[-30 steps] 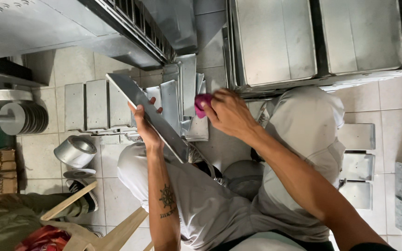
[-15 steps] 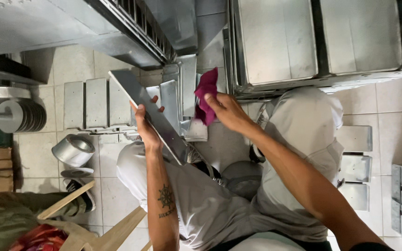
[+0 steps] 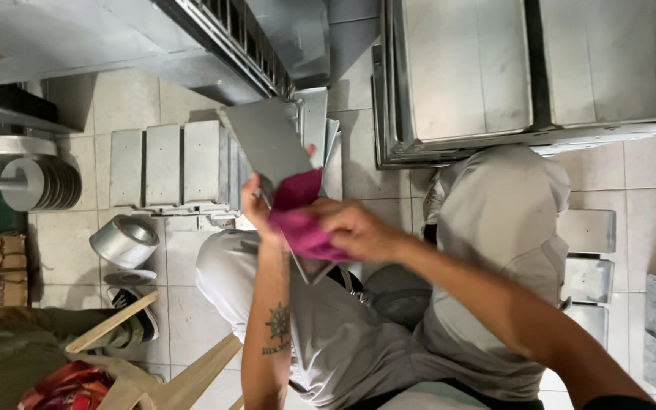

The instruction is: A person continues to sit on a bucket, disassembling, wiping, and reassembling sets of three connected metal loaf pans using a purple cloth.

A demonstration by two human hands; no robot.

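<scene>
Your left hand [image 3: 256, 209] grips the flat grey rectangular metal tray [image 3: 267, 144] from below, the fingers curled and clamped on its lower edge, and the tray stands tilted, its far end pointing toward 11 o'clock above your lap. Your right hand [image 3: 358, 231] comes in from 4 o'clock and presses the crumpled magenta cloth [image 3: 301, 220] against the lower part of the tray, with the fingers closed together on the cloth. The cloth touches the tray surface and lies between your two hands. You sit with your knees in light grey trousers [image 3: 495, 220] over the pale tiled floor [image 3: 70, 250]. At 10 o'clock from the tray, a row of similar grey metal trays [image 3: 165, 163] stands on the floor, and a shiny round metal tin [image 3: 123, 241] lies at 8 o'clock, well apart from your hands
</scene>
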